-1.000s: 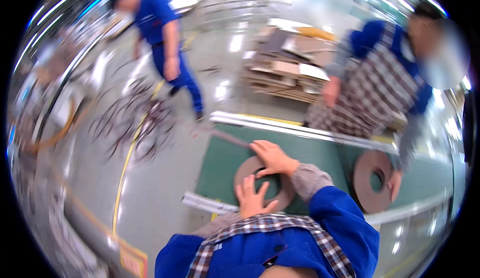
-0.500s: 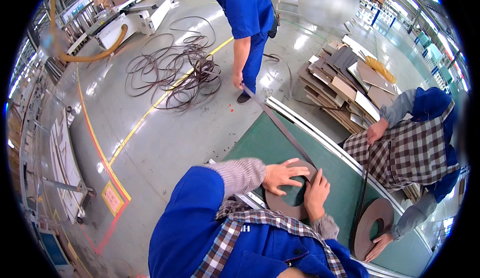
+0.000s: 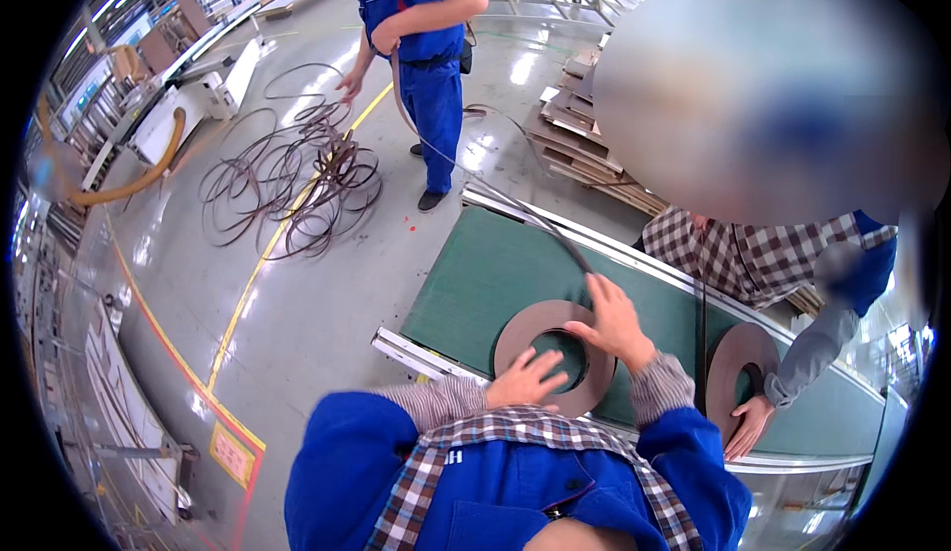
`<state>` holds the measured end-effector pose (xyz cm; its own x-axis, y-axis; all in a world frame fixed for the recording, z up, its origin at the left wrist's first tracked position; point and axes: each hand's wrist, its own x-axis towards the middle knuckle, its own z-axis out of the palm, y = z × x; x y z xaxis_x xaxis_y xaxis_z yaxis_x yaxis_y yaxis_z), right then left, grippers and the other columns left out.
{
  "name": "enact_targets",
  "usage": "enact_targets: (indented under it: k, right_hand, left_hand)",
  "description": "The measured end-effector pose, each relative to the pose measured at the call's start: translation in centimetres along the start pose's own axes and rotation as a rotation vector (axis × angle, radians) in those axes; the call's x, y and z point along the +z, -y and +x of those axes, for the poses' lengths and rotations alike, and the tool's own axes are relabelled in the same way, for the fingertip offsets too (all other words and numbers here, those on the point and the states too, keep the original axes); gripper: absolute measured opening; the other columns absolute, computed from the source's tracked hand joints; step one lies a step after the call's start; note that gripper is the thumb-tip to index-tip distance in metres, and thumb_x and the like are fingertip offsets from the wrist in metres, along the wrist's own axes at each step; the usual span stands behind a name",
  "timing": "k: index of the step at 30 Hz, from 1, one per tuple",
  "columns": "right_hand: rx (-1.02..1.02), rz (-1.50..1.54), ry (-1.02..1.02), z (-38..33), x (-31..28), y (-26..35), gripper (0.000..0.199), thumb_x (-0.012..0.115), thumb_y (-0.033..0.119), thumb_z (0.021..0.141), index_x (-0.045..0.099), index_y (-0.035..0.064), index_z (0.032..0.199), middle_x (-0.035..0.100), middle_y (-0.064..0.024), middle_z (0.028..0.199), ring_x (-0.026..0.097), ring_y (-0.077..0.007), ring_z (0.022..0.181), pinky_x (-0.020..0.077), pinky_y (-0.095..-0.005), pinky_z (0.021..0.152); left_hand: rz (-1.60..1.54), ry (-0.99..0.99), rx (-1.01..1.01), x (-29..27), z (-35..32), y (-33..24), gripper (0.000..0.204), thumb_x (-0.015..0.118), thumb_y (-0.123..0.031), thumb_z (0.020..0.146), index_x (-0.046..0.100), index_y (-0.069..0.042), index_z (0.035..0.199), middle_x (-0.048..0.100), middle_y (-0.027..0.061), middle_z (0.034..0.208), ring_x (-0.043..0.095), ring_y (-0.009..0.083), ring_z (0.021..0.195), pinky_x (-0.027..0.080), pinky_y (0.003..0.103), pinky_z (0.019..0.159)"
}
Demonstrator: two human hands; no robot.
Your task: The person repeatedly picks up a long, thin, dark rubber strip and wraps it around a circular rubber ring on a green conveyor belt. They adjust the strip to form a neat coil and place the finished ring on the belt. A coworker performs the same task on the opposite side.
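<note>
A coil of brown flat edge-banding strip (image 3: 518, 341) lies flat on the green belt surface in front of me. My left hand (image 3: 527, 381) is over its near left part, fingers spread at the central hole. At its far right, my right hand (image 3: 616, 323) has its thumb apart and its outstretched fingertips against the loose strip (image 3: 555, 237). Whether the palm presses on the coil I cannot tell. From my fingers the strip runs over the far rail to a standing co-worker's hand (image 3: 384, 36).
A second coil (image 3: 728, 353) lies to the right, under another person's hand (image 3: 750, 426). Tangled strip (image 3: 332, 169) is heaped on the floor at the far left. Stacked boards (image 3: 580, 145) stand beyond the belt table (image 3: 461, 264). A blurred patch covers the upper right.
My hands have come apart: the left moved toward the coil's near side, the right up along the strip. The standing co-worker has raised the strip and reaches toward the tangle. The view has shifted.
</note>
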<state>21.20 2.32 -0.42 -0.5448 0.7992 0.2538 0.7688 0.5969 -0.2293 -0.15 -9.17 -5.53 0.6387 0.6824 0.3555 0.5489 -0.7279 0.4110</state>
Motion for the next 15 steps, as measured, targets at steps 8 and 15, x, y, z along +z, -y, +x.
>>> enact_targets:
  k: [8, 15]
  right_hand:
    - [-0.274, 0.276, 0.118, 0.4, 4.7, 1.4, 0.087, 0.076, 0.057, 0.066, 0.051, 0.0006, 0.128, 0.050, -0.0142, 0.131, 0.045, -0.0357, 0.119, 0.0400, -0.0441, 0.095]
    - [0.285, -0.255, -0.066, -5.7, 4.7, 3.9, 0.064, 0.075, 0.043, 0.072, 0.055, -0.0017, 0.113, 0.053, -0.0136, 0.106, 0.049, -0.0306, 0.100, 0.0417, -0.0400, 0.084]
  left_hand:
    - [-0.006, -0.095, 0.206, 2.3, -1.7, 0.2, 0.037, 0.066, -0.039, 0.077, 0.059, -0.005, 0.091, 0.051, 0.0102, 0.086, 0.054, 0.0271, 0.078, 0.045, 0.038, 0.073]
    - [-0.281, 0.167, 0.719, 0.2, 2.5, 8.2, 0.020, 0.064, -0.020, 0.073, 0.051, -0.006, 0.066, 0.048, 0.0133, 0.083, 0.052, 0.0315, 0.076, 0.046, 0.044, 0.073]
